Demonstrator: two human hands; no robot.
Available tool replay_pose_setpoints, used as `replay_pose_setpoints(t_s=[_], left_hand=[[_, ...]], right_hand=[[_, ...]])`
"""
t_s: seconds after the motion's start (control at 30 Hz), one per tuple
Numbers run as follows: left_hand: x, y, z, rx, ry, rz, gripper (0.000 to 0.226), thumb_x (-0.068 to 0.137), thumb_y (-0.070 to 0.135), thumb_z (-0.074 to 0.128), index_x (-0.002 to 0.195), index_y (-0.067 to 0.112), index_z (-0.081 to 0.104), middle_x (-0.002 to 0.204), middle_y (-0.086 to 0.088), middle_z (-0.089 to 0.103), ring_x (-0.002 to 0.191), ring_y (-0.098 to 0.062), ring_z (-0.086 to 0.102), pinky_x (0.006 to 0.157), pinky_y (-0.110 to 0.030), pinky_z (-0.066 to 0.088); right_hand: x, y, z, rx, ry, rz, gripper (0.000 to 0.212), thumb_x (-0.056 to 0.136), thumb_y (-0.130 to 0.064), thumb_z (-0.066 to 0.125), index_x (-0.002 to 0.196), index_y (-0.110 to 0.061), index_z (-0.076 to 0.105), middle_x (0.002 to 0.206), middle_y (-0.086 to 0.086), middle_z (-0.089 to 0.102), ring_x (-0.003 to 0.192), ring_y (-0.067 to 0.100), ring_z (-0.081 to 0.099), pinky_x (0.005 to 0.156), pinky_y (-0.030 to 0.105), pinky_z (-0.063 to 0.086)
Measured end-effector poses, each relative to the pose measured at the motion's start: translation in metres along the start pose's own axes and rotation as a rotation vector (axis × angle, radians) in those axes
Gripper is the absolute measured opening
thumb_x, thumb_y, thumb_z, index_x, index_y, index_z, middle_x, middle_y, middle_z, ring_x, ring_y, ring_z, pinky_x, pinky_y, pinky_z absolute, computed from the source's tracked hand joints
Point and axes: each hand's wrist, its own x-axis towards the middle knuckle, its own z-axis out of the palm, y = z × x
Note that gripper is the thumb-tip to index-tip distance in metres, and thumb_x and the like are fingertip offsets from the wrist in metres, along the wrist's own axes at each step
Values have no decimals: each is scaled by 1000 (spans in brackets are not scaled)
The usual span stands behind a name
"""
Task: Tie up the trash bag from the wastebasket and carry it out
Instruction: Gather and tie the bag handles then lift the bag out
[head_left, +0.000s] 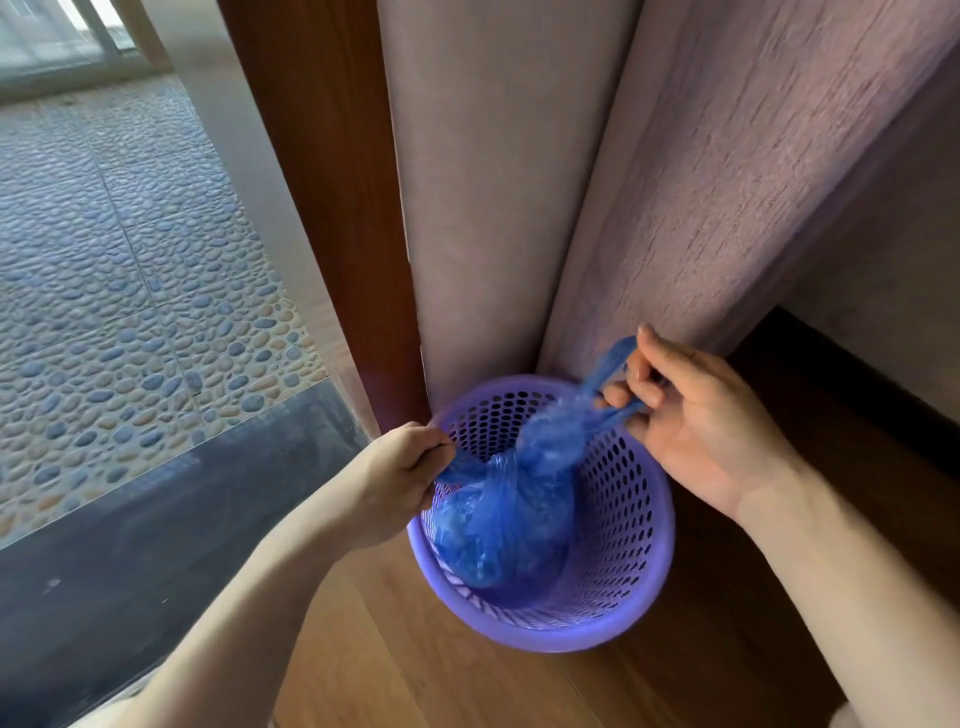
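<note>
A blue plastic trash bag (501, 530) sits inside a purple perforated wastebasket (628, 545) on the wooden floor. The bag's top is gathered and twisted into two stretched ends. My left hand (400, 483) grips one end at the basket's left rim. Over the right rim, my right hand (696, 415) pinches the other end, which loops up past my fingers. The two ends are pulled apart, with a bunched knot-like part (550, 431) between them.
Pale purple curtains (597, 208) hang right behind the basket. A brown wooden door frame (332, 208) stands to their left, with glass and a pebble-tiled floor (114, 291) beyond. A dark wooden skirting (857, 384) runs along the wall at right.
</note>
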Motion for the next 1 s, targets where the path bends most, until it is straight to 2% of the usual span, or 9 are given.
replay_pose_setpoints(t_s=[0.17, 0.27, 0.37, 0.47, 0.6, 0.7, 0.8, 0.87, 1.0], left_hand=[[0, -6, -4, 85, 113, -63, 30, 89, 33, 68, 69, 10, 63, 56, -5, 60, 46, -3, 45, 51, -21, 40], [0, -13, -11, 157, 144, -109, 53, 84, 46, 71, 46, 17, 50, 47, 2, 49, 43, -7, 35, 44, -19, 30], [-3, -13, -17, 83, 98, -131, 56, 85, 48, 69, 43, 15, 53, 47, 4, 47, 45, -8, 34, 45, -19, 30], [-7, -2, -19, -396, 123, -136, 41, 86, 31, 72, 49, 13, 69, 54, 1, 67, 57, -8, 59, 63, -17, 47], [-6, 7, -20, -1184, 189, -156, 27, 80, 18, 58, 55, 17, 51, 46, 2, 47, 50, -13, 57, 62, -23, 47], [-7, 9, -20, -1387, 120, -165, 23, 83, 22, 53, 62, 15, 54, 40, 10, 30, 36, -7, 32, 54, -21, 40], [-7, 9, -10, -1602, 33, -181, 16, 88, 20, 52, 74, 13, 58, 52, 10, 15, 40, -8, 9, 34, -15, 24], [-6, 11, 2, -1642, -8, -202, 16, 91, 23, 50, 79, 15, 58, 50, 9, 20, 43, -8, 6, 33, -16, 13], [-6, 15, 12, -1627, 60, -264, 26, 100, 30, 43, 80, 18, 55, 47, 7, 25, 44, -8, 5, 32, -18, 10]], right_hand=[[-3, -2, -1, 28, 30, 36, 37, 95, -33, 53, 62, -17, 52, 47, -5, 22, 53, 12, 23, 68, 27, 47], [-3, -1, -2, 69, 91, 50, 40, 98, -30, 51, 60, -19, 54, 47, -7, 21, 52, 11, 18, 60, 24, 39], [-4, -3, -8, 126, 106, 57, 35, 97, -29, 52, 64, -19, 55, 44, -10, 22, 40, 5, 19, 44, 19, 27], [-9, -5, -16, 140, 160, 59, 33, 98, -30, 49, 69, -17, 56, 47, -9, 23, 35, 4, 18, 37, 20, 11], [-13, -4, -23, 174, 233, 53, 31, 102, -31, 46, 78, -17, 59, 50, -8, 21, 34, 6, 16, 34, 20, 10], [-14, 2, -23, 218, 266, 45, 30, 102, -32, 46, 80, -17, 60, 49, -9, 21, 34, 5, 15, 34, 20, 9], [-16, 13, -23, 268, 312, 50, 35, 100, -37, 49, 69, -21, 53, 48, -9, 24, 33, 5, 16, 36, 22, 6], [-19, 19, -25, 305, 335, 38, 37, 100, -38, 49, 66, -22, 48, 48, -9, 25, 33, 5, 18, 34, 21, 8], [-25, 24, -29, 367, 422, 36, 37, 101, -36, 48, 66, -21, 45, 44, -9, 23, 30, 5, 16, 32, 21, 10]])
